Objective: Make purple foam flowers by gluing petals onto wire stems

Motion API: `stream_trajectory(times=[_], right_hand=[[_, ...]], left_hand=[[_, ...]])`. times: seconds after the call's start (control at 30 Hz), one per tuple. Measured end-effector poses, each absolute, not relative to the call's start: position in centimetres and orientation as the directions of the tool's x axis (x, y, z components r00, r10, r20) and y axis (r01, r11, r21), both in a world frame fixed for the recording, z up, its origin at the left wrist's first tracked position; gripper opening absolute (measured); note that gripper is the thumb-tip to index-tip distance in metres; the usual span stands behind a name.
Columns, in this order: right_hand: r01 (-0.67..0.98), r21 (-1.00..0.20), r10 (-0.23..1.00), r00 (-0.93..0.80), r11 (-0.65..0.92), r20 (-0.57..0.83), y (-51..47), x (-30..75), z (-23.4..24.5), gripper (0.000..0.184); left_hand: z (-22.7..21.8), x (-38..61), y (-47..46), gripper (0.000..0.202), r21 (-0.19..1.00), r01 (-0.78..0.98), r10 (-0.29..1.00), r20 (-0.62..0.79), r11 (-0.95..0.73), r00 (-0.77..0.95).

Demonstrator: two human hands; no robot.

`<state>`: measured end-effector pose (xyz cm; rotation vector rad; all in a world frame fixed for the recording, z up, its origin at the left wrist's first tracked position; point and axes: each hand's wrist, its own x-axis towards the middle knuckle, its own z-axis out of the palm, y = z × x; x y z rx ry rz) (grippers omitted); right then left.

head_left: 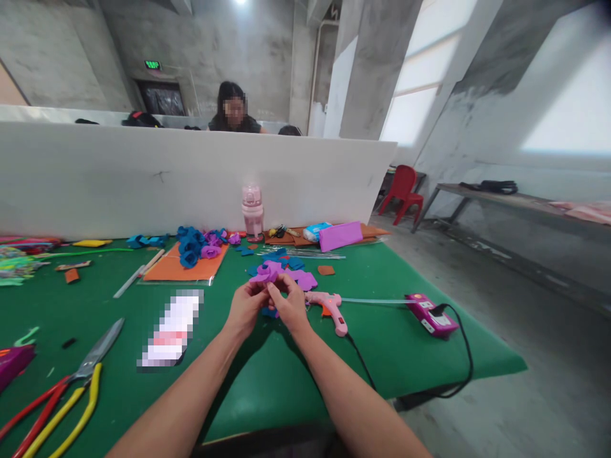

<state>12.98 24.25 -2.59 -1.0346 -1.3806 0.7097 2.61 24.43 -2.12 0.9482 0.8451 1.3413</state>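
Both hands meet at the middle of the green table, pinching a purple flower (267,272) that looks made of paper or foam. My left hand (249,306) grips it from the left and my right hand (288,304) from the right, with fingertips close together beneath the petals. Behind and around them lie loose purple petals (305,280) and blue pieces (293,262). Just right of my right hand rests a pink glue gun (329,305), a clear glue stick (375,301) sticking out of its back. Finished-looking blue flowers (189,247) sit on an orange sheet (179,267).
Large scissors (90,369) with red and yellow handles lie at the left, near a pixelated phone-like object (172,327). A purple power strip (432,316) with a black cord is at the right edge. A pink bottle (252,213) stands before a white partition (191,178); a person (233,114) is behind it.
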Motion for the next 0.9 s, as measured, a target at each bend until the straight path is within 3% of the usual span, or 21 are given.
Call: stream_trajectory(times=[0.13,0.33,0.57,0.77,0.9], right_hand=[[0.152,-0.897,0.896,0.106,0.414,0.431,24.25,13.07,-2.56,0.014],[-0.019,-0.915,0.908,0.128,0.403,0.398,24.9,13.26,-2.92,0.022],[0.08,-0.919,0.9,0.183,0.386,0.395,25.07,13.39,-3.09,0.019],[0.081,-0.917,0.908,0.132,0.391,0.398,25.12,13.28,-3.13,0.027],[0.107,-0.906,0.899,0.123,0.409,0.421,24.87,12.85,-2.96,0.022]], left_hand=[[-1.87,2.61,24.35,0.029,0.913,-0.408,0.998,0.018,0.011,0.067],[-1.2,2.28,24.38,0.03,0.894,-0.446,0.999,-0.05,0.054,0.021],[-1.24,2.07,24.76,0.03,0.883,-0.463,0.995,-0.102,0.081,-0.021],[-1.28,2.22,24.61,0.031,0.874,-0.481,0.997,-0.08,0.069,-0.002],[-1.54,2.45,24.58,0.031,0.883,-0.467,0.999,-0.047,0.05,0.019]])
